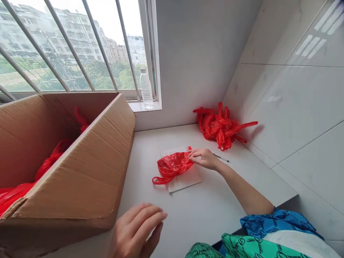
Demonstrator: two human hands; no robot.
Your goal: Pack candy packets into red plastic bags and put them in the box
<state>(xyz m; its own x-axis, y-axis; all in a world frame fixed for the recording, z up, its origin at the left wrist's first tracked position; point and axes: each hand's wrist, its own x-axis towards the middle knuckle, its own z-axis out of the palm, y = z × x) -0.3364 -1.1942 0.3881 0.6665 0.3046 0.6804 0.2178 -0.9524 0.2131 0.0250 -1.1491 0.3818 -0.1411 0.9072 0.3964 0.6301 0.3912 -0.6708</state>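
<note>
A red plastic bag lies on the white paper, partly covering its handwriting. My right hand pinches the bag at its right end, fingers and thumb closed on it. One looped handle of the bag stretches to the lower left. Nearer to me, my left hand hovers over the white tabletop beside the cardboard box, empty, with its fingers extended and slightly bent, thumb apart below them. A black pen rests just behind my right wrist.
The open cardboard box on the left has red plastic bags inside. In the back right corner of the tabletop sits a heap of red plastic bags. A clear bottle stands on the windowsill, beside the barred window.
</note>
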